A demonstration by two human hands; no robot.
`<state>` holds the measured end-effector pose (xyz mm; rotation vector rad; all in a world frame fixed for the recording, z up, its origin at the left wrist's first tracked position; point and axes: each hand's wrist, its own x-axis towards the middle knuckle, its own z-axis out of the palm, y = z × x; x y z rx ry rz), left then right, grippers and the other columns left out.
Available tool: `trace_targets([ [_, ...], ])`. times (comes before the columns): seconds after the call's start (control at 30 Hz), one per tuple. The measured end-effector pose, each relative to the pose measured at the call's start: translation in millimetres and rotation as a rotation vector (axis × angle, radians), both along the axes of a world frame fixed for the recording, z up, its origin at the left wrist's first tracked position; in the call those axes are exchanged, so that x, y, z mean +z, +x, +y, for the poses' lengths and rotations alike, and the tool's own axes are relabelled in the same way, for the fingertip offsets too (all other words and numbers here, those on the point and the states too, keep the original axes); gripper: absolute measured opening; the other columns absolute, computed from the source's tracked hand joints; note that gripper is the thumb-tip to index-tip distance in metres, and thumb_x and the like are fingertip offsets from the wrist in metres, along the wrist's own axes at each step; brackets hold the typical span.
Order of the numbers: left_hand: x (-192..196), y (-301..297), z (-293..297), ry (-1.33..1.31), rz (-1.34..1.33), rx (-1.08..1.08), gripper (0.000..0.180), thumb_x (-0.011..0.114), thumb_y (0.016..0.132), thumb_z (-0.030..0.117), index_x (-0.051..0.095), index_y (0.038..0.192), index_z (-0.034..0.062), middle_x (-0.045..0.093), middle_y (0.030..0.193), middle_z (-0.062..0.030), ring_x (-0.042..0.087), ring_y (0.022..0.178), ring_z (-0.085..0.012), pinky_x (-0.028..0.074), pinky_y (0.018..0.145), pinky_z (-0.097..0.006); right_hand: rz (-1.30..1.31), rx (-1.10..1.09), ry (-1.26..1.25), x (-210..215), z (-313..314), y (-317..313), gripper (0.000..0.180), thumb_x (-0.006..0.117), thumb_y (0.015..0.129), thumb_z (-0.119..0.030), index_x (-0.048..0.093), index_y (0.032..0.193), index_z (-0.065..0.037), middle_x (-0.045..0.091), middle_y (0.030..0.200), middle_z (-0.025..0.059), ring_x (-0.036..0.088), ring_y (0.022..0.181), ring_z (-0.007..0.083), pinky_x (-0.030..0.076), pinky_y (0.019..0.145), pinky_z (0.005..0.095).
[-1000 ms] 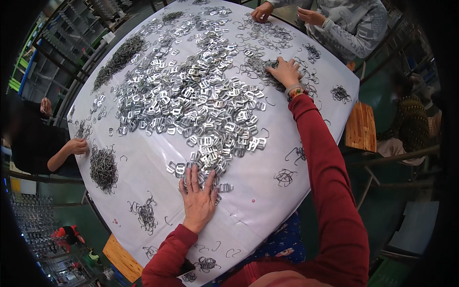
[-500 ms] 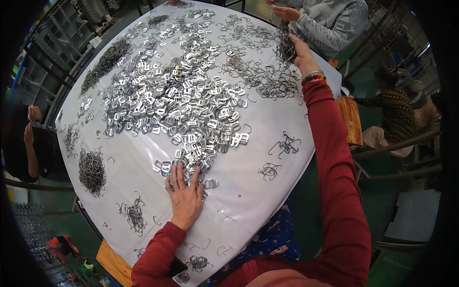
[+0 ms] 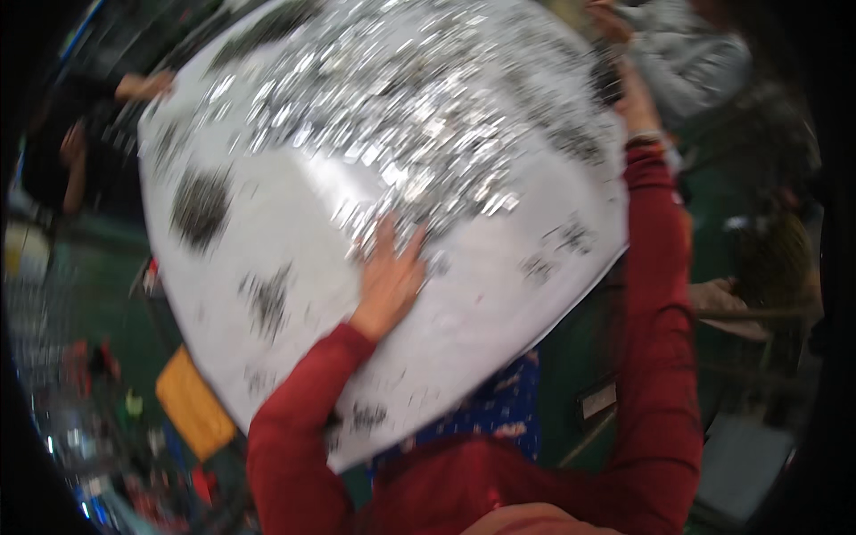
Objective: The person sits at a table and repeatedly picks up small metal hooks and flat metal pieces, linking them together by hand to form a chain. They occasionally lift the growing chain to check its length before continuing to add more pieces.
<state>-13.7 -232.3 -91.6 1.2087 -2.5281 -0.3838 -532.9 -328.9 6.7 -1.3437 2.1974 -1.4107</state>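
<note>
The picture is smeared by motion. My left hand point(image 3: 390, 275) lies palm down with fingers spread, its fingertips at the near edge of a broad heap of shiny metal slide buckles point(image 3: 383, 107). At the table's far right, my right arm is stretched out and my right hand point(image 3: 637, 100) grips a dark bunch of wire hooks point(image 3: 607, 80). More loose wire hooks point(image 3: 571, 143) lie scattered on the table just to the near side of that hand.
Small piles of dark hooks point(image 3: 201, 207) dot the white table cover point(image 3: 499, 303), several near my left forearm. A person in grey point(image 3: 700, 71) stands at the far right. Another person's hand point(image 3: 147, 86) is by the left edge. A wooden stool point(image 3: 193, 406) stands near left.
The whole view has swung, so the table sits higher and further right in it. The person at the left now reaches a hand to the table edge. Both my hands keep much the same places.
</note>
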Motion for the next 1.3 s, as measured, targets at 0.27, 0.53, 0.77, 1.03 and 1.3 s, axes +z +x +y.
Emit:
trace_targets([
  [0.27,-34.3,-78.9,7.2,-0.136,0.234,0.161,0.051,0.052,0.092,0.041,0.048,0.138,0.0202,0.021,0.150,-0.0299,0.010,0.141,-0.0485,0.006,0.109,-0.068,-1.322,0.915,0.019,60.0,-71.2,145.0,0.032,0.059,0.091,-0.027,0.063,0.112,-0.003,0.068,0.106,0.0148,0.065,0.098,0.0316,0.053,0.089,0.0472],
  [0.53,-14.4,-52.4,60.6,-0.285,-0.185,0.150,0.056,0.041,0.093,0.042,0.046,0.138,0.0092,0.039,0.146,-0.0151,0.013,0.142,-0.0435,0.000,0.110,-0.070,-1.730,0.952,0.403,-20.1,-27.7,421.0,0.030,0.062,0.090,-0.034,0.062,0.108,-0.010,0.067,0.104,0.0158,0.066,0.091,0.0355,0.055,0.072,0.0505],
  [0.77,54.6,88.3,182.1,0.222,0.005,-0.041,0.051,0.072,0.077,0.024,0.057,0.125,0.0145,0.033,0.146,-0.0213,0.017,0.140,-0.0471,0.020,0.106,-0.070,-1.282,0.711,0.477,-56.6,36.7,524.8,0.027,0.062,0.090,-0.020,0.063,0.112,-0.003,0.066,0.105,0.0133,0.065,0.096,0.0246,0.056,0.080,0.0442],
  [1.03,88.5,220.8,151.0,0.177,0.128,0.547,0.019,0.065,0.085,0.013,0.069,0.102,0.0046,0.068,0.090,-0.0154,0.067,0.081,-0.0318,0.052,0.074,-0.037,-0.847,0.994,0.444,4.1,57.5,481.2,0.052,0.059,0.090,-0.017,0.046,0.138,-0.002,0.041,0.137,0.0247,0.046,0.123,0.0369,0.049,0.096,0.0482],
  [1.3,70.1,207.1,109.9,0.071,0.347,0.251,0.012,0.071,0.081,0.011,0.073,0.091,0.0057,0.068,0.083,-0.0118,0.064,0.071,-0.0248,0.050,0.066,-0.032,-0.727,0.943,-0.116,80.0,147.4,402.6,0.034,0.056,0.092,-0.007,0.057,0.124,0.005,0.062,0.117,0.0180,0.064,0.102,0.0246,0.054,0.089,0.0354],
])
